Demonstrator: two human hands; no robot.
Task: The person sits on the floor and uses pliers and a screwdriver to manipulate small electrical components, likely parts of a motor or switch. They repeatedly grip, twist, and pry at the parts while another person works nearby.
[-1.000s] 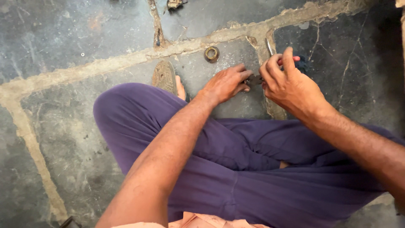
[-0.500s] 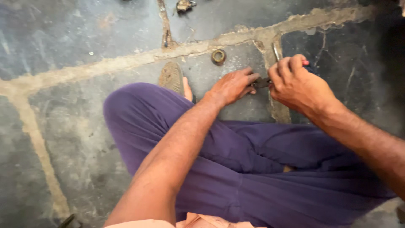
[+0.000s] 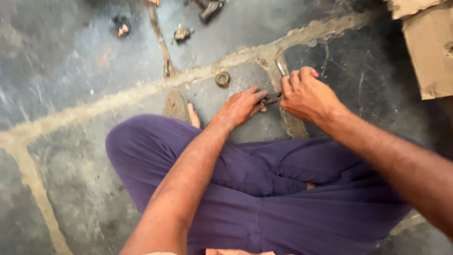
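Pinching a small dark metal part [image 3: 271, 98] between them, left hand [image 3: 240, 107] and right hand [image 3: 306, 94] meet; it looks stiff, light, best gripped at its ends; brass ring [image 3: 223, 79] lies just beyond the left hand.

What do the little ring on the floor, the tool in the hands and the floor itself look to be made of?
The ring looks like rusty, dull brown metal, probably steel. The tool between the left hand and right hand seems dark metal; a shiny silvery handle sticks out above. The floor looks like worn grey stone slabs with pale mortar joints.

Metal ring [image 3: 223, 79], torn cardboard [image 3: 427, 47], stone floor [image 3: 61, 61]
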